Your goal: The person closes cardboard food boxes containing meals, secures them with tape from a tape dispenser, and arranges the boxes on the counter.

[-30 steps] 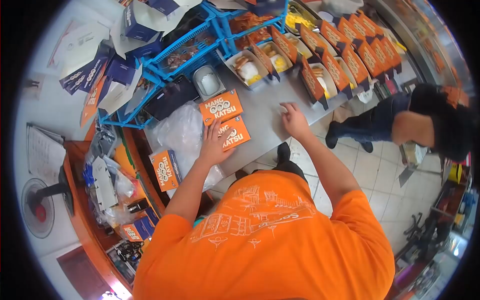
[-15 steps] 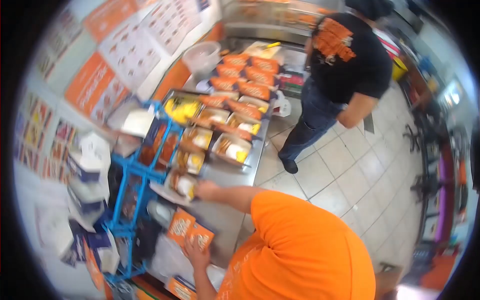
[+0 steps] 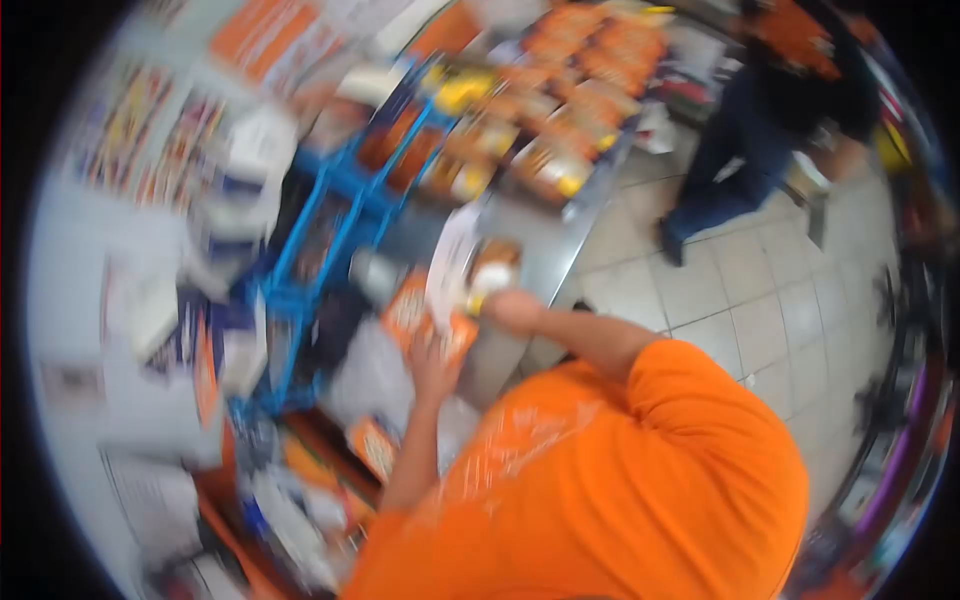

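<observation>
R hand (image 3: 514, 311) at open food box (image 3: 456, 252) | L hand (image 3: 430, 368) on orange carton (image 3: 461, 338) | both blurred, can't tell if fingers clamped | food box prob. light, bendy; hold low sides

Centre frame, the open food box (image 3: 456, 248) sits tilted, pale flap (image 3: 450, 276) up along its left side, brown, white and yellow food (image 3: 497, 272) showing (blurry, all of it), and just lower left, orange boxes (image 3: 404, 308) lie close together!
</observation>
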Motion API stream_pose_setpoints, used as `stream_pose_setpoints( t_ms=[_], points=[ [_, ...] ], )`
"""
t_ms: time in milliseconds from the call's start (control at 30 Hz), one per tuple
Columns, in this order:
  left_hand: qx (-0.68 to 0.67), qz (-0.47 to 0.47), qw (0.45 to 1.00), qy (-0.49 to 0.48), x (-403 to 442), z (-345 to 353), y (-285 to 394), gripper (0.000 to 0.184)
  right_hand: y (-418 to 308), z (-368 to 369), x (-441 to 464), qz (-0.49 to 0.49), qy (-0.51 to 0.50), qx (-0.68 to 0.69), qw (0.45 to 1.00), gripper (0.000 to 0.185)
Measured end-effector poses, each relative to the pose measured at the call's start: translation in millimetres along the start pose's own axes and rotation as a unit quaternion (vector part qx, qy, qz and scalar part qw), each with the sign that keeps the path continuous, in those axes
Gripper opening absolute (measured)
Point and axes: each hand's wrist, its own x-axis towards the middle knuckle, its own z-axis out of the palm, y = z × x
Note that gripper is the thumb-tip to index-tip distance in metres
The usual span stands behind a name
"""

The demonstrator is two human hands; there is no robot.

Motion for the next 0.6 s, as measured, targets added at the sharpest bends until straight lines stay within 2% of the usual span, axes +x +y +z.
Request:
stream_pose_setpoints(
  t_ms=[100,167,200,233,300,400,433,467,500,533,567,600],
  points=[
    [0.007,-0.061,0.996,-0.059,3,-20,17,0.079,-30,-38,-1,0.043,0.014,0.087,0.995,0.027],
    [0.026,-0.113,0.990,-0.079,23,-51,41,0.071,-46,-64,-2,-0.003,0.166,0.113,0.980,0.023],
    [0.031,-0.150,0.985,-0.078,34,-60,50,0.066,-47,-88,2,-0.057,0.244,0.098,0.963,0.022],
    [-0.031,-0.159,0.987,0.003,48,-65,51,0.059,-48,-112,14,-0.109,0.326,0.088,0.935,0.021],
    [-0.101,-0.142,0.973,0.151,80,-76,59,0.047,-45,-152,34,-0.090,0.435,0.072,0.893,0.020],
    [-0.147,-0.110,0.932,0.312,146,-98,87,0.036,-31,-210,84,-0.150,0.436,0.043,0.886,0.024],
    [-0.144,-0.127,0.930,0.313,163,-100,92,0.036,-25,-220,97,-0.129,0.267,0.098,0.950,0.028],
    [-0.167,-0.184,0.928,0.278,179,-102,94,0.036,-19,-226,106,-0.104,0.090,0.147,0.980,0.032],
    [-0.190,-0.238,0.921,0.245,190,-102,96,0.036,-12,-227,113,-0.110,0.081,0.149,0.979,0.032],
    [-0.188,-0.246,0.918,0.249,195,-99,97,0.036,-6,-226,122,-0.045,-0.133,0.110,0.984,0.033],
    [-0.154,-0.323,0.929,0.098,196,-93,97,0.036,0,-221,127,0.022,-0.339,0.065,0.938,0.035],
    [-0.117,-0.391,0.911,-0.060,194,-85,98,0.037,12,-206,117,-0.060,-0.318,-0.030,0.946,0.033]
  ],
)
